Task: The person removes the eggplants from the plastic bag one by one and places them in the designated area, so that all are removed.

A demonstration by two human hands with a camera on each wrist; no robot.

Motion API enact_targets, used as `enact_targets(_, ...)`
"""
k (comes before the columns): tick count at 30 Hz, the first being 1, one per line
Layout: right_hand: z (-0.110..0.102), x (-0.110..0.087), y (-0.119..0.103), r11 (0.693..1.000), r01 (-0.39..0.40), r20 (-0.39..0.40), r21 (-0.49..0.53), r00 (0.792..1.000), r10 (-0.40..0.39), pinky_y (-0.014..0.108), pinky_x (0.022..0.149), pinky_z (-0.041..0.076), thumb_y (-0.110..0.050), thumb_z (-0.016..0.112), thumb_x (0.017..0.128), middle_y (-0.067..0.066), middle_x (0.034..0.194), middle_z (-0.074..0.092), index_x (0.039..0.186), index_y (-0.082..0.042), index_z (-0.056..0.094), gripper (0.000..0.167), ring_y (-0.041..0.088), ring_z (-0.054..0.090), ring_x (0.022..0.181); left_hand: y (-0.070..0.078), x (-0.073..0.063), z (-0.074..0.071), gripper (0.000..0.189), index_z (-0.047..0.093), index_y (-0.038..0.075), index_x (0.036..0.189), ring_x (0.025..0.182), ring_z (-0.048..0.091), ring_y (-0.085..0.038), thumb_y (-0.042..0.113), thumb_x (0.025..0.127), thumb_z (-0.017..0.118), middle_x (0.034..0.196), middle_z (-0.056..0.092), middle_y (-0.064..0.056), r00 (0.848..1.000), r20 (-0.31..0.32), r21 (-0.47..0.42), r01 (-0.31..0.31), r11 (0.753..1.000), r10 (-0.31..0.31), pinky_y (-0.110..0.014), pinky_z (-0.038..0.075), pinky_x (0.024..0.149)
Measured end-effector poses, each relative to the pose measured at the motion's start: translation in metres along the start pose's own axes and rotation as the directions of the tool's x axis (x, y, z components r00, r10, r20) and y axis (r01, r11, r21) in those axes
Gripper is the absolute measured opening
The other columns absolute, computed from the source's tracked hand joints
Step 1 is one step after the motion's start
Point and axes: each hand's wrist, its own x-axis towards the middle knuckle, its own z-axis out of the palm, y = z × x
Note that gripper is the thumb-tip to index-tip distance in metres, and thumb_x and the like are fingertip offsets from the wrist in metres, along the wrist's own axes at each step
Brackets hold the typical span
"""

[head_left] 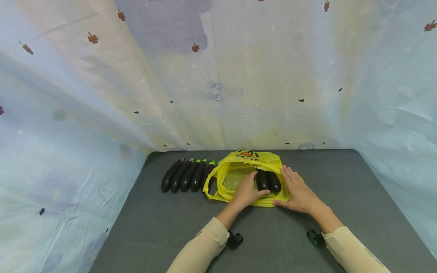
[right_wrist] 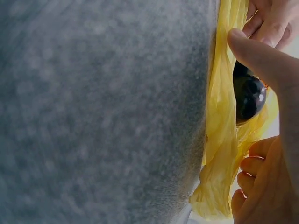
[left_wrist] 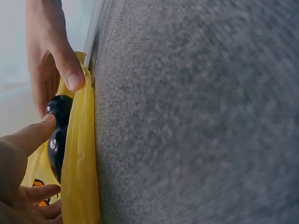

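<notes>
Two glossy, dark, rounded eggplants (head_left: 262, 180) lie side by side inside a thin, crinkled yellow plastic bag (head_left: 268, 159), toward its right side, while five more long, smooth eggplants (head_left: 189, 176) line up left of the bag, the nearest partly hidden by its looped handle. At the bag's mouth the left hand (head_left: 246, 192) is loosely spread beside the pair, gripping nothing, and the right hand (head_left: 297, 192) lies ungripping, fingers extended, along the bag's right side. Beneath the bag stretches a grainy grey tabletop (head_left: 170, 227); behind it hangs pale, creased, leaf-printed sheeting (head_left: 252, 76).
</notes>
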Motion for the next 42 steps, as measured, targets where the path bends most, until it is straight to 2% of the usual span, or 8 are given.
enact_targets(10, -0.002, 0.0, -0.002, 1.0, 0.004, 0.003, 0.001, 1.0, -0.004, 0.065, 0.128, 0.02, -0.063, 0.083, 0.087, 0.031, 0.175, 0.015, 0.169, 0.008, 0.014, 0.128, 0.049, 0.017, 0.161, 0.002, 0.001, 0.003, 0.093, 0.042, 0.009, 0.164, 0.148, 0.048, -0.034, 0.051, 0.093, 0.084, 0.162, 0.05, -0.014, 1.0, -0.011, 0.031, 0.014, 0.999, -0.013, -0.054, 0.046, 0.117)
enact_targets(22, -0.002, -0.001, -0.004, 1.0, 0.011, -0.001, -0.012, 1.0, -0.011, 0.066, 0.128, 0.021, -0.061, 0.085, 0.087, 0.032, 0.174, 0.015, 0.167, 0.01, 0.017, 0.127, 0.05, 0.018, 0.161, 0.007, 0.001, 0.005, 0.097, 0.042, 0.008, 0.163, 0.146, 0.051, -0.035, 0.052, 0.09, 0.087, 0.16, 0.053, -0.013, 0.999, -0.041, 0.097, 0.001, 0.995, 0.003, -0.052, 0.046, 0.118)
enact_targets(33, -0.002, 0.0, -0.003, 1.0, 0.013, 0.002, -0.011, 1.0, -0.013, 0.064, 0.129, 0.02, -0.062, 0.084, 0.087, 0.031, 0.175, 0.015, 0.168, 0.008, 0.015, 0.127, 0.05, 0.018, 0.161, 0.003, 0.0, 0.003, 0.084, 0.044, 0.009, 0.163, 0.141, 0.055, -0.035, 0.045, 0.097, 0.081, 0.157, 0.057, -0.011, 0.999, -0.039, 0.121, 0.007, 0.993, -0.002, -0.05, 0.051, 0.112)
enact_targets(38, -0.001, 0.0, -0.003, 1.0, 0.01, 0.002, -0.014, 1.0, -0.01, 0.064, 0.129, 0.02, -0.063, 0.083, 0.087, 0.031, 0.175, 0.015, 0.169, 0.008, 0.015, 0.128, 0.049, 0.018, 0.161, -0.001, -0.001, 0.001, 0.08, 0.044, 0.011, 0.164, 0.142, 0.055, -0.035, 0.042, 0.099, 0.08, 0.157, 0.056, -0.012, 1.0, -0.02, 0.058, 0.02, 0.998, -0.019, -0.052, 0.051, 0.112)
enact_targets(42, 0.0, 0.0, -0.003, 1.0, 0.007, 0.003, -0.015, 1.0, -0.007, 0.064, 0.128, 0.02, -0.063, 0.084, 0.087, 0.031, 0.175, 0.015, 0.169, 0.007, 0.015, 0.128, 0.049, 0.017, 0.161, -0.007, -0.004, -0.002, 0.079, 0.042, 0.012, 0.165, 0.139, 0.058, -0.034, 0.037, 0.1, 0.079, 0.158, 0.055, -0.014, 1.0, 0.008, -0.04, 0.016, 0.999, -0.016, -0.053, 0.053, 0.108)
